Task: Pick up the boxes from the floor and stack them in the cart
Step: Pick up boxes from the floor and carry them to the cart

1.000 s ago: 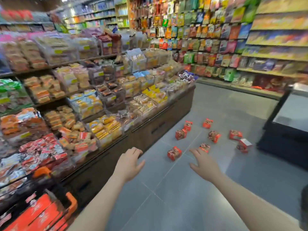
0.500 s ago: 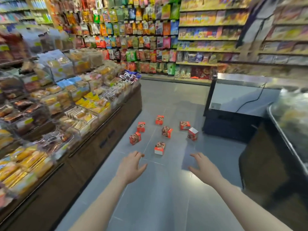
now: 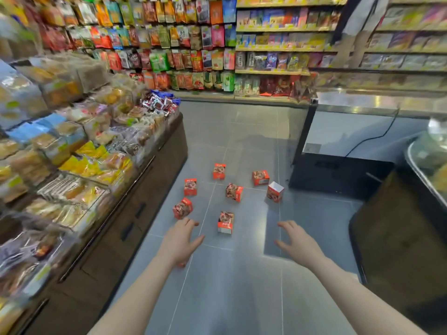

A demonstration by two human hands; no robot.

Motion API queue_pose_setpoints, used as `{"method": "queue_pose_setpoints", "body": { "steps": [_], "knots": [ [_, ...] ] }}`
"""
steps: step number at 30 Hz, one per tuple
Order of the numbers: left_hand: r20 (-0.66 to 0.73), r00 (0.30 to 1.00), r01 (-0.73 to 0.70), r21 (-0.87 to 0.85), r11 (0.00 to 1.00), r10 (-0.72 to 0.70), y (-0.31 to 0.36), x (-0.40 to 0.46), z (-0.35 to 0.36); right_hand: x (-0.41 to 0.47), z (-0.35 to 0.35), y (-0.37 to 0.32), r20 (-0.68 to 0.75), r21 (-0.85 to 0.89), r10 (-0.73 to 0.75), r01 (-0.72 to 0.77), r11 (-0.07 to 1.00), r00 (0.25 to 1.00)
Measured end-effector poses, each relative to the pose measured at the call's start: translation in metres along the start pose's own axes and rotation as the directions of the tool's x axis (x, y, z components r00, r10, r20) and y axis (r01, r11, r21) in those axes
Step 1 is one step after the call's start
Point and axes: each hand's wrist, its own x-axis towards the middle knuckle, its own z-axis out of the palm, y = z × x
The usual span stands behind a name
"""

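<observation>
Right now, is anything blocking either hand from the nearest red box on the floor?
Nothing visible does. Bare grey floor lies between the left hand, the right hand and the nearest red box.
</observation>
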Motion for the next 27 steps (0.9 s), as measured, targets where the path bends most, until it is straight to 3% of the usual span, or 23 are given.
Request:
{"method": "queue_pose_setpoints", "body": {
  "steps": [8,19,24,27],
  "knots": [
    [0.072,0.997,0.017,-0.018,1.000,-0.016,-0.040,0.089,0.025,0.105,0.017,0.005,0.094,0.006,0.042,-0.042,0.999,0.995],
    [0.108,0.950,0.305,-0.104,0.947,-0.294,-0.092,0.218,0.045,0.325,0.015,0.012,0.302,-0.022,-0.126,0.140,0.990,0.945],
    [0.063,0.891,0.453,-0.163,0.877,-0.449,-0.110,0.248,0.053,0.408,0.025,-0.003,0.395,-0.025,-0.185,0.212,0.977,0.900],
    [0.122,0.843,0.538,-0.200,0.819,-0.524,-0.130,0.248,0.065,0.446,0.044,-0.021,0.457,-0.034,-0.228,0.273,0.961,0.860]
  ]
}}
